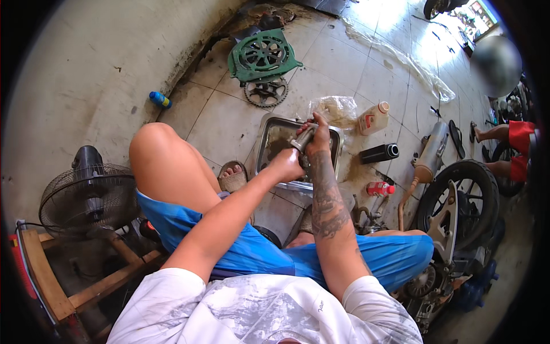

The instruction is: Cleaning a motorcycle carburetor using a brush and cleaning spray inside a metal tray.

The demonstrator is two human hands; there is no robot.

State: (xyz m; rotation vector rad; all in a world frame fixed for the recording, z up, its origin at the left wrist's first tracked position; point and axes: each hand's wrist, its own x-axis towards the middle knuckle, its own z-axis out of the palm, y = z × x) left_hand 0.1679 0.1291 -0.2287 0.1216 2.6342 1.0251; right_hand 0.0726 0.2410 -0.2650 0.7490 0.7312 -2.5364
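Centrally, you are holding a grey metal part (302, 137) above a shallow metal tray (262, 137), which is resting on the tiled floor (229, 121) in front of you. Judging by its metallic look, the part is probably weighing solidly for its size, staying stiff under a squeeze and resisting knocks; any wet or oily film (the view is not settling whether one is present) would be making it slippery. Its rounded barrel is likely offering the surest hold, with one hand steadying each end. Your left hand (286, 165) is clasping the nearer, lower end, but its back is facing upward and hiding most of the fingers, so you cannot tell how they are pressing. Your right hand (318, 137) is gripping the far end from the right, its fingers curling around the metal and their tips showing beyond it. Visibly, the part is looking dull grey and roughly tubular, catching a pale sheen and slanting upward to the right, while brownish residue (279, 144) is lying in the tray.
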